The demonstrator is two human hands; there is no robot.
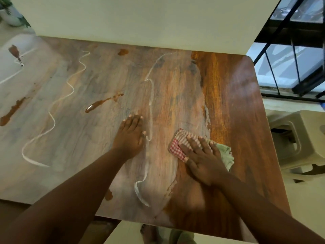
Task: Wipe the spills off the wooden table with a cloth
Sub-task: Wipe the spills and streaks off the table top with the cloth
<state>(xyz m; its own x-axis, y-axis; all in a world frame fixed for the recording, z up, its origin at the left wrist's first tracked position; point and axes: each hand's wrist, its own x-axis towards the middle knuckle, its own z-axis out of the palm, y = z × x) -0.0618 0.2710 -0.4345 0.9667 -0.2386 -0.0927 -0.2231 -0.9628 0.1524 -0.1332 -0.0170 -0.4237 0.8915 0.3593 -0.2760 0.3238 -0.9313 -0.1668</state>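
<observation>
A: Nearest us, lower right of the frame, what is the right hand (202, 159) doing?

B: It lies flat with fingers spread, pressing the checked cloth (182, 147) onto the wooden table (246, 120). The left hand (131, 132) rests just left of it, fingers straight and close together, palm on the wood, holding nothing.

A: How much looks done?

B: I'd say an early stretch. The right strip shows dark bare wood, with a smeared whitish film (175, 103) beside it, so that part seems half wiped.

A: And what's left?

B: Most of it. A small brown blot (109, 195) sits near the front edge, a brown streak (103, 103) lies mid-frame, a white squiggle (58, 101) runs left of that, and further brown spills (12, 110) mark the left edge and upper left.
</observation>
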